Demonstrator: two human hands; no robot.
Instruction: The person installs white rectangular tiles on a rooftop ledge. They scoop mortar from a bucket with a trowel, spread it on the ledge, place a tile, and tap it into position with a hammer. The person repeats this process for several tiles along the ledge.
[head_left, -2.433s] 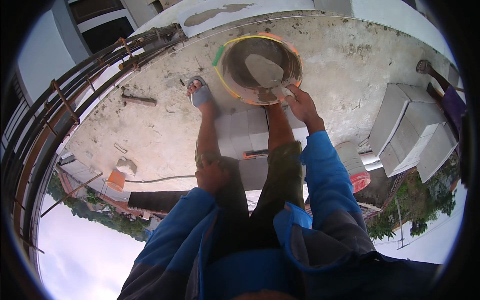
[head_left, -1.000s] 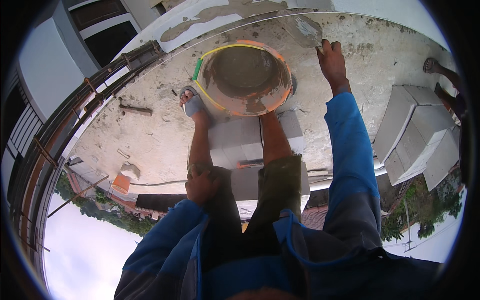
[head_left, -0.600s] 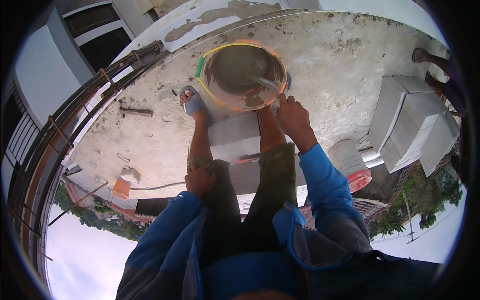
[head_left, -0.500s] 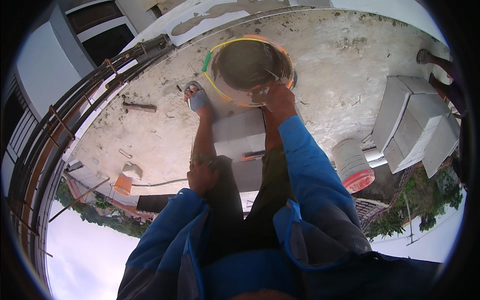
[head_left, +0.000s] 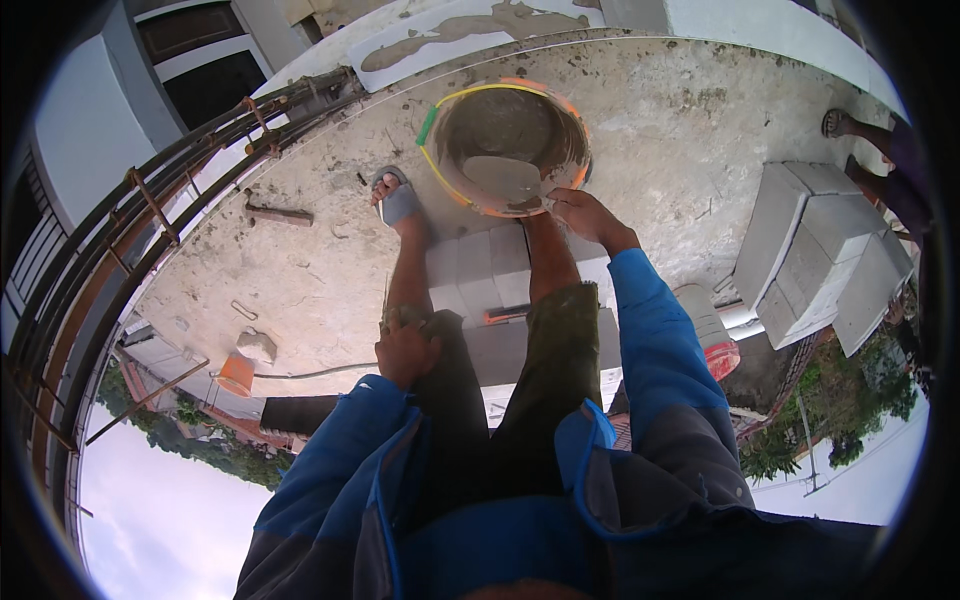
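Observation:
An orange-rimmed bucket (head_left: pixel 573 112) stands in front of me, with grey mortar (head_left: pixel 500 125) inside. My right hand (head_left: pixel 592 217) is closed at the bucket's near right rim. It grips a trowel whose flat, mortar-coated blade (head_left: pixel 500 178) lies over the near part of the opening. The trowel's handle is mostly hidden by my fingers. Over on my left knee rests my left hand (head_left: pixel 407 352), holding nothing, its fingers partly hidden against the trouser leg. The bucket's yellow wire handle with a green grip (head_left: pixel 427 126) lies along its left rim.
Light grey blocks (head_left: pixel 475 265) sit between my feet, an orange-handled tool (head_left: pixel 506 314) on them. More blocks (head_left: pixel 825 240) are stacked at right, beside another person's legs (head_left: pixel 870 140). A whitish bucket (head_left: pixel 705 320) lies near them. Metal bars (head_left: pixel 150 235) line the left edge.
My right hand has drawn back to the right and nearer from inside the bucket, bringing the trowel blade up into sight. My left hand stays on the knee.

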